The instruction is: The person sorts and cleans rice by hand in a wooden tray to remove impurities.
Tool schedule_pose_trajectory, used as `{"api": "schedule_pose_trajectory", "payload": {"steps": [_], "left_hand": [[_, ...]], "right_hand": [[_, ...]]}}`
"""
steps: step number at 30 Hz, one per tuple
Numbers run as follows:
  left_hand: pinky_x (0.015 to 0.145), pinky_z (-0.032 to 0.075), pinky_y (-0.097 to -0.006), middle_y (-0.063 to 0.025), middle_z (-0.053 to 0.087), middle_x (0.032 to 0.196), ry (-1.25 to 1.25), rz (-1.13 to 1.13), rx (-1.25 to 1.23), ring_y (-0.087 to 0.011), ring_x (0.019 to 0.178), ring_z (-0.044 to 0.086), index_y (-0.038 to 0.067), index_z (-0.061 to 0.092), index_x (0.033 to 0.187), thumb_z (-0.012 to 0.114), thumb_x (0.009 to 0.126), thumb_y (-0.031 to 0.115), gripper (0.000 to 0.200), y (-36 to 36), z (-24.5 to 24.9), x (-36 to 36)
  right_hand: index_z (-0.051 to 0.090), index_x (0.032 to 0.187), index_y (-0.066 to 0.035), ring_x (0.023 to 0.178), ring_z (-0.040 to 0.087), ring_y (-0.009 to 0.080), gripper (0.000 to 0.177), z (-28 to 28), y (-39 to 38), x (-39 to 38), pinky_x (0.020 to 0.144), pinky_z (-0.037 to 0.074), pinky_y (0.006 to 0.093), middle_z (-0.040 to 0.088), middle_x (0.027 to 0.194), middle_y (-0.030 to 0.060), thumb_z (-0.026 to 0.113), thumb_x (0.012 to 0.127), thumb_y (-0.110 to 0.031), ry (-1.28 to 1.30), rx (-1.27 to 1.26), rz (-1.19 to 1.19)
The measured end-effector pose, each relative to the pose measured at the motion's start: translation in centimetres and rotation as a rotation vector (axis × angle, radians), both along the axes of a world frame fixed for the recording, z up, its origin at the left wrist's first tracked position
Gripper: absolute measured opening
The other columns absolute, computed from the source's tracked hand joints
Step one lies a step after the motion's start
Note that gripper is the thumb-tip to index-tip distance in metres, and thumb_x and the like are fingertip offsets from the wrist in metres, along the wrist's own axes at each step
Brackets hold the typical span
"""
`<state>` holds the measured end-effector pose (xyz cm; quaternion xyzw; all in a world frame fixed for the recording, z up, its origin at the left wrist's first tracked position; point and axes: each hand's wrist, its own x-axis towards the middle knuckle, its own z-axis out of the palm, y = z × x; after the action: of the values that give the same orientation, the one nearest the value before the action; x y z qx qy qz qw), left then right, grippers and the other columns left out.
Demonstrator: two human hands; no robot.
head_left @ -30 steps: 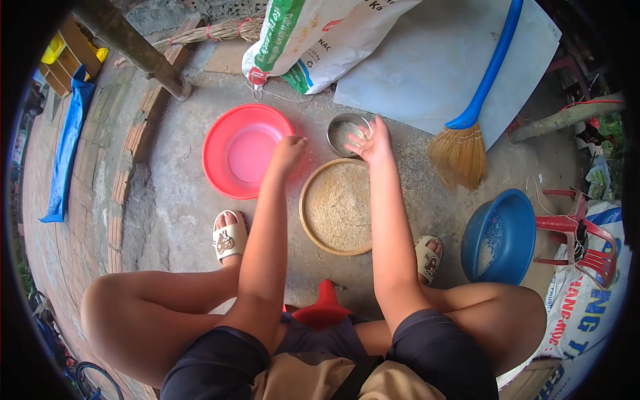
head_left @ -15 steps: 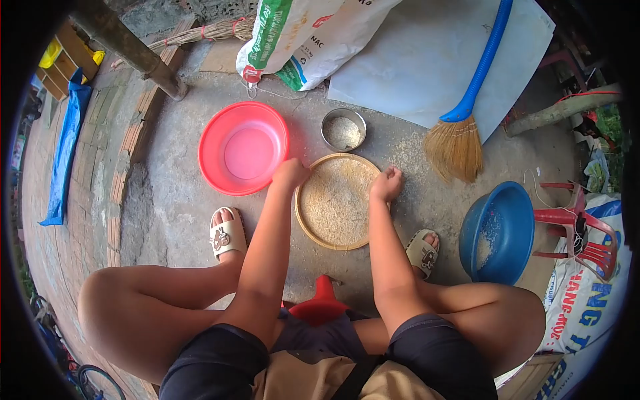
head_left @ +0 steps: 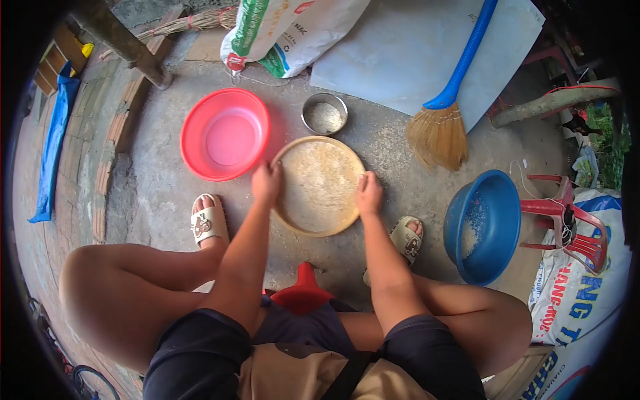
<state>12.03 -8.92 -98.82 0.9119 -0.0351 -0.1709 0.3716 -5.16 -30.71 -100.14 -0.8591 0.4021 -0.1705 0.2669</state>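
A round, shallow winnowing tray [head_left: 319, 233] with a light wooden rim is between my legs. Pale grain [head_left: 321, 175] lies spread in it, smeared by motion. My left hand [head_left: 267, 184] grips the rim on the left side, its fingers partly hidden by the hand. On the opposite side my right hand [head_left: 369, 194] is closed on the rim. Just beyond the tray, a small metal bowl [head_left: 325, 115] contains more pale grain. A pink basin [head_left: 225, 135] sits to the left of it, with no grain visible inside.
Right of my foot, a blue basin [head_left: 483, 228] leans tilted with some grain inside. A broom [head_left: 438, 130] rests beside scattered grain on the concrete. Printed sacks [head_left: 300, 33] stand at the back. A red plastic chair [head_left: 567, 220] is at right, a red stool [head_left: 303, 293] beneath me.
My right hand has turned and now holds the tray's rim more squarely. The tray's grain has gone from sharp to blurred. The whole view has shifted slightly.
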Motion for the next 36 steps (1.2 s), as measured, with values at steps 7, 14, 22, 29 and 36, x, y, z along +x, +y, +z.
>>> {"api": "schedule_pose_trajectory", "payload": {"steps": [7, 14, 22, 29, 36], "left_hand": [[0.076, 0.046, -0.0458, -0.0281, 0.060, 0.090, 0.029, 0.028, -0.169, -0.0440, 0.086, 0.059, 0.000, 0.050, 0.096, 0.057, 0.087, 0.032, 0.034, -6.5, 1.9, -6.6], [0.071, 0.046, -0.0454, -0.0246, 0.063, 0.086, -0.184, 0.180, -0.079, -0.0407, 0.082, 0.061, -0.001, 0.059, 0.091, 0.057, 0.085, 0.027, 0.028, 1.8, 1.2, -0.8], [0.069, 0.044, -0.0465, -0.0235, 0.060, 0.080, -0.144, 0.070, -0.124, -0.0423, 0.077, 0.057, 0.001, 0.051, 0.084, 0.057, 0.086, 0.029, 0.029, -3.6, 2.0, -5.0], [0.070, 0.045, -0.0456, -0.0244, 0.060, 0.082, -0.159, 0.083, -0.070, -0.0412, 0.078, 0.059, -0.001, 0.054, 0.087, 0.056, 0.088, 0.031, 0.032, -0.4, 0.7, -3.2], [0.072, 0.044, -0.0460, -0.0206, 0.057, 0.083, -0.241, 0.132, 0.028, -0.0393, 0.079, 0.056, 0.002, 0.052, 0.085, 0.053, 0.089, 0.030, 0.028, 0.9, 0.3, -3.3]], "right_hand": [[0.054, 0.095, -0.007, 0.083, 0.058, 0.0422, 0.019, 1.6, -4.2, -4.0, 0.070, 0.046, 0.0488, 0.061, 0.091, 0.0201, 0.047, 0.091, -0.025, -0.003, -0.083, -0.166], [0.052, 0.103, -0.009, 0.092, 0.055, 0.0417, 0.021, 2.9, 2.7, 3.2, 0.077, 0.046, 0.0472, 0.058, 0.101, 0.0201, 0.046, 0.092, -0.025, -0.081, 0.082, -0.037], [0.054, 0.099, -0.007, 0.086, 0.058, 0.0412, 0.019, 1.6, -2.7, -2.0, 0.072, 0.047, 0.0477, 0.060, 0.097, 0.0193, 0.046, 0.092, -0.023, 0.011, -0.024, -0.113], [0.053, 0.099, -0.005, 0.091, 0.056, 0.0420, 0.018, 0.1, 0.8, -0.5, 0.076, 0.046, 0.0463, 0.059, 0.096, 0.0216, 0.049, 0.091, -0.020, -0.016, 0.031, -0.109], [0.052, 0.096, -0.005, 0.088, 0.056, 0.0408, 0.015, 0.1, 1.7, 1.0, 0.075, 0.045, 0.0459, 0.059, 0.092, 0.0206, 0.049, 0.091, -0.018, -0.088, 0.017, -0.017]]}}
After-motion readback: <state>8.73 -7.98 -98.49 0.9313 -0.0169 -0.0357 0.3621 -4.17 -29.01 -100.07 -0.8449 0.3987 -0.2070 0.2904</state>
